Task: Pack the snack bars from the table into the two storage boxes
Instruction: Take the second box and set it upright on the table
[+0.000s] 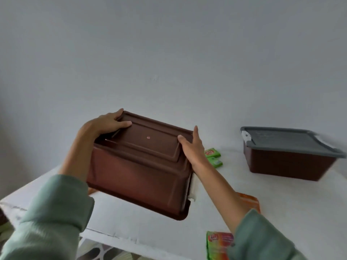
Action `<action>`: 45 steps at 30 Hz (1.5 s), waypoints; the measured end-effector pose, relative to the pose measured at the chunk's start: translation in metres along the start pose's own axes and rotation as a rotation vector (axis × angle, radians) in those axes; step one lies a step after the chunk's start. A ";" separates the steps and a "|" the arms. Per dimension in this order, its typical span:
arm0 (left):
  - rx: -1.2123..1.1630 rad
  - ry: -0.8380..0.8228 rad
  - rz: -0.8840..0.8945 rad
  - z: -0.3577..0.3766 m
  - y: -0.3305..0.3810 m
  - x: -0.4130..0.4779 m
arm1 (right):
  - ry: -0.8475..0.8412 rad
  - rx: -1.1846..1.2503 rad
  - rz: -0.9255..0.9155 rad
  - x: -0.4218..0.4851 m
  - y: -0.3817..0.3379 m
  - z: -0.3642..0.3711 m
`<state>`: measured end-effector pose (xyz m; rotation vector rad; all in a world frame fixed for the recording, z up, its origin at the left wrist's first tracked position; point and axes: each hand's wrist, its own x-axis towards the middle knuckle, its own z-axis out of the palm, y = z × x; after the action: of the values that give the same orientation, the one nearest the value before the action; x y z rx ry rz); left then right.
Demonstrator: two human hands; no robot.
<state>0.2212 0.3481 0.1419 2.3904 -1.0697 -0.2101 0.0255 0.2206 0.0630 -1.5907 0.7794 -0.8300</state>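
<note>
The upturned brown box (139, 175) covers the left of the counter (281, 203); open surface runs from it to the lidded box (289, 156), past two green bars (213, 157).

We see the near box (139, 171) in plain reddish brown and the far box (287, 166) in darker brown, its lid (281, 139) grey with a white latch (246, 136). Our sleeves (52, 212) are sage green. The desk (281, 212) is white, the bars (213, 157) green, the striped packet (247, 200) orange, and the rainbow packet (219, 244) shades from green to red.

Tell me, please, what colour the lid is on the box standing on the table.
Grey lid, over a brown box; the head view shows it best.
</note>
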 end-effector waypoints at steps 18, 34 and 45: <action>-0.205 -0.288 0.129 0.273 0.263 -0.090 | 0.077 -0.263 0.192 -0.047 0.071 -0.382; -0.435 -0.616 -0.226 0.306 0.274 -0.074 | 0.124 -0.174 0.588 -0.051 0.124 -0.424; -0.963 -0.264 0.092 0.281 0.306 -0.080 | 0.237 0.074 0.039 -0.048 0.078 -0.438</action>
<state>-0.1275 0.1263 0.0511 1.4641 -0.8881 -0.8166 -0.3735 0.0203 0.0375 -1.4232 0.9337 -1.0197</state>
